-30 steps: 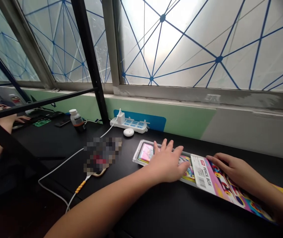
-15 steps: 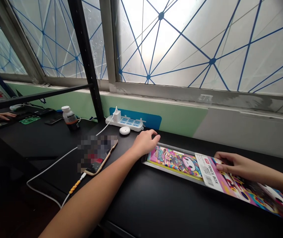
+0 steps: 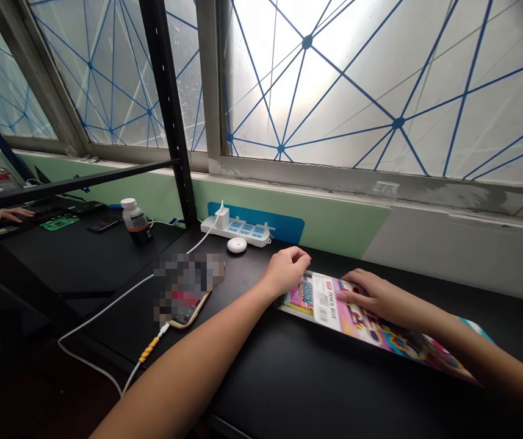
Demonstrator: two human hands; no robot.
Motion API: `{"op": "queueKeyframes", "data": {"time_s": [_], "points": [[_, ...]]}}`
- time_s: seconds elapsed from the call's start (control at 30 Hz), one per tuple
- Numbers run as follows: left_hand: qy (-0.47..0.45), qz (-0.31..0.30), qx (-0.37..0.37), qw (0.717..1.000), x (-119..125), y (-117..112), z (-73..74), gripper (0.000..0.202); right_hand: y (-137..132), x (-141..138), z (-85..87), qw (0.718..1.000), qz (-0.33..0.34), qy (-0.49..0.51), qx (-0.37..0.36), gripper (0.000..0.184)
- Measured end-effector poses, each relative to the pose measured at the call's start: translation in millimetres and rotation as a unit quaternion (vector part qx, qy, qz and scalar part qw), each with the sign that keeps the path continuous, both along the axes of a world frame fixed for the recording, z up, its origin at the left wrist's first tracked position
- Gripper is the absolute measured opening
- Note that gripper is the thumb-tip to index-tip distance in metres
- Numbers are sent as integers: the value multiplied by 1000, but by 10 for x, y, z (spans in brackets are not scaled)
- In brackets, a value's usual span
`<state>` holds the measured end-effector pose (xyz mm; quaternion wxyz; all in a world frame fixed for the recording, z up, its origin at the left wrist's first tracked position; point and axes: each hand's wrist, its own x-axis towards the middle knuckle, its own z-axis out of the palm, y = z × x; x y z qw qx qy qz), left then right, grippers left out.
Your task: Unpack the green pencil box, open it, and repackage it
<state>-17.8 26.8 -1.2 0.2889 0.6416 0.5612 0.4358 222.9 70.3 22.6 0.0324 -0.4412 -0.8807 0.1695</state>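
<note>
A colourful cartoon-printed pencil box lies flat on the black desk, with only its left end showing. The rest is covered by a printed cardboard sleeve that has a white "PENCIL BOX" label. My left hand is closed at the box's far left corner, its fingers curled over that end; the fingertips are partly hidden. Across the sleeve, my right hand grips with the thumb on top and the other fingers over the far edge.
Left of my left arm lies a phone plugged into a white cable. Behind are a round white case, a power strip and a bottle. A black metal post rises at left. Another person's hand rests far left.
My right hand has moved left along with the sleeve, which now covers most of the pencil box. My left hand stays at the box's left end. The view has shifted slightly.
</note>
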Motion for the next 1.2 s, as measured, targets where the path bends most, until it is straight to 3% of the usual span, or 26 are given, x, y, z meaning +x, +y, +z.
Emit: {"op": "queueKeyframes", "data": {"time_s": [0.17,0.27,0.37,0.5,0.6,0.67,0.77,0.87,0.97,1.03,1.2], "points": [[46,-5,7,999,-25,-32,43,30,-115,-754,6,995,47,-20,88,44],[112,-26,14,993,-51,-87,94,28,-155,-936,28,993,55,-29,104,41],[189,-31,24,981,-57,-133,133,31,-122,-730,34,995,34,-8,97,41],[270,-36,37,961,-42,-159,154,40,-23,40,-41,995,-38,34,81,54],[323,-46,68,943,-18,-187,211,47,4,588,-84,991,-104,53,58,48],[369,-32,124,921,7,-231,296,47,-40,770,-42,985,-143,62,74,44],[425,-2,216,879,38,-337,448,38,-227,754,109,972,-130,65,184,42],[452,15,245,858,47,-427,530,28,-471,580,232,957,-40,52,282,31],[463,-37,245,851,70,-459,526,17,-630,454,263,952,27,-2,305,14],[466,-89,236,848,101,-467,513,19,-672,421,255,949,64,-38,305,5],[424,-112,196,877,136,-476,481,49,-709,367,187,944,115,-88,297,19]]}}
